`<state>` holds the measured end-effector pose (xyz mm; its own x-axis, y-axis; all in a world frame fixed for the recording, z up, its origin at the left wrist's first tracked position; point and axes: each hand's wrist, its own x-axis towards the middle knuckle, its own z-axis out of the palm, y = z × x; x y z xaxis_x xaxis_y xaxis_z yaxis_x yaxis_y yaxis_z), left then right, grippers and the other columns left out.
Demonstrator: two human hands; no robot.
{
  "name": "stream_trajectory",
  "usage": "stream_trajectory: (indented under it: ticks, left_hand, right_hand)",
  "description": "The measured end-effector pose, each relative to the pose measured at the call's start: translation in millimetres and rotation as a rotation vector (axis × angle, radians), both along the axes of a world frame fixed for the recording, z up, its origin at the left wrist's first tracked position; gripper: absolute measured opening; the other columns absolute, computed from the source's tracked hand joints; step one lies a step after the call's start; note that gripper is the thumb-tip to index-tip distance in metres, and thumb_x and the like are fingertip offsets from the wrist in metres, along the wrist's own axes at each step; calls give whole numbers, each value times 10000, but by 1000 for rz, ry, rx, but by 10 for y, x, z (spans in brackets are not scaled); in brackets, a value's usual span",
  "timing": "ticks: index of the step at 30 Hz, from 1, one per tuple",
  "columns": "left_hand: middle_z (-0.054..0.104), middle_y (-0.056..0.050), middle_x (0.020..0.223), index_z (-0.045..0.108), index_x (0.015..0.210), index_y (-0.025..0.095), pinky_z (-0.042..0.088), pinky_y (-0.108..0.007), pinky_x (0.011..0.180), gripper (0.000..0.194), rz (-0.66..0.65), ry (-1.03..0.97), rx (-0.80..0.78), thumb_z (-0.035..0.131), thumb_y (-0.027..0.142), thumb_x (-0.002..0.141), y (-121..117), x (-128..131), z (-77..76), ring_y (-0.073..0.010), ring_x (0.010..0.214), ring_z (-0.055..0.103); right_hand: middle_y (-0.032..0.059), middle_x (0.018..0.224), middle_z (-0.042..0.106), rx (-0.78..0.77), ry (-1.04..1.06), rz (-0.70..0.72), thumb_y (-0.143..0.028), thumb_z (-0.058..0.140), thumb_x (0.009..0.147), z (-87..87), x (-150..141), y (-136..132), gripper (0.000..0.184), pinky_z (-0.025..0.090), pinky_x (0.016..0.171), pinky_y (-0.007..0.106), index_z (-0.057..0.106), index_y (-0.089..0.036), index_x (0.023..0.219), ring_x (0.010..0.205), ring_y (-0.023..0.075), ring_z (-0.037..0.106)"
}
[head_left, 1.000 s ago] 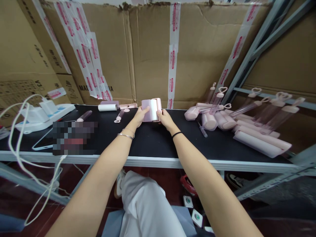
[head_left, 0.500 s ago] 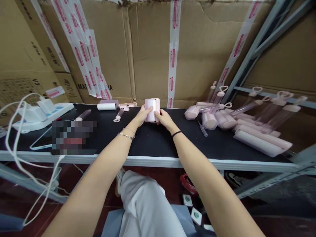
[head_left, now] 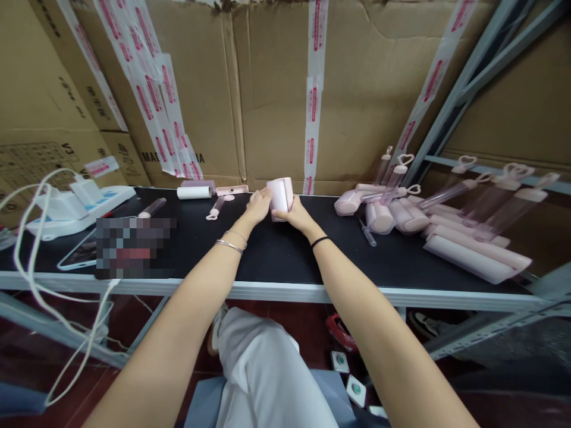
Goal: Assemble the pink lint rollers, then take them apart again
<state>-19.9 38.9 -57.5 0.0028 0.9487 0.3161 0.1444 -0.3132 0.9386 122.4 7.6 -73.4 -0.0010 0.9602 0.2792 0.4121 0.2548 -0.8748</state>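
A pale pink lint roller (head_left: 279, 198) in its casing is tilted a little above the black tabletop, a seam running down its right side. My right hand (head_left: 298, 215) grips it from the right and below, with the thumb across its lower front. At its left side, my left hand (head_left: 259, 206) has bent fingers pressed against the casing; their tips are partly hidden. To the left lie a small clear-handled piece with a heart-shaped loop (head_left: 216, 208), a white roll (head_left: 194, 192) and a flat pink strip (head_left: 232, 189).
Several pink lint rollers with clear handles (head_left: 479, 249) are heaped on the right. A small clear stick (head_left: 366, 232) lies beside them. On the left are a white power strip (head_left: 100, 205) with cables and a blurred-out patch (head_left: 134, 246). Cardboard (head_left: 272, 89) stands behind the table.
The lint roller has turned and tilted slightly, shifting a little right. My left thumb has left its front, and the left hand has moved to its side. My right thumb sits lower.
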Motion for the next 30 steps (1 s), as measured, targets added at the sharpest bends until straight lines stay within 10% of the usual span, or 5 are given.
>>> stream_trajectory:
  ticks: [6, 11, 16, 21, 30]
  left_hand:
    - [469, -279, 1422, 630, 1103, 110, 45, -659, 1130, 325, 633, 638, 46, 599, 222, 799, 72, -397, -39, -437, 1437, 229]
    - [461, -360, 1345, 647, 1029, 47, 281, -624, 1027, 342, 722, 709, -228, 661, 128, 697, 129, -601, -52, -488, 1290, 414]
    - [555, -336, 1244, 646, 955, 56, 329, -585, 1030, 269, 593, 595, -143, 633, 41, 687, 152, -643, -21, -479, 1271, 442]
    - [631, -136, 1239, 602, 1180, 163, 333, -381, 1106, 375, 440, 380, 174, 461, 61, 848, 63, -419, 111, -265, 1241, 534]
    - [713, -77, 1098, 559, 1295, 217, 420, -343, 1019, 471, -305, 80, 316, 620, 365, 852, -259, 179, 76, -224, 1030, 651]
  right_hand:
    - [192, 1376, 527, 27, -33, -188, -327, 769, 667, 6, 52, 16, 823, 385, 1056, 387, 372, -125, 1359, 1261, 287, 525]
    - [182, 1342, 551, 30, -43, -179, -307, 755, 660, -17, 56, 28, 713, 406, 1030, 389, 443, -148, 1282, 1230, 269, 540]
    - [164, 1281, 577, 98, -89, -185, -401, 646, 770, -44, 37, 53, 516, 389, 1040, 405, 516, -159, 1207, 1199, 265, 535]
    - [144, 1185, 603, 302, -153, -247, -366, 535, 837, 16, 27, -25, 552, 381, 1031, 459, 474, -157, 1345, 1147, 285, 523]
    - [119, 1302, 580, 458, -202, -233, -145, 447, 785, 73, 52, -100, 557, 391, 1016, 435, 518, -204, 1334, 1157, 274, 524]
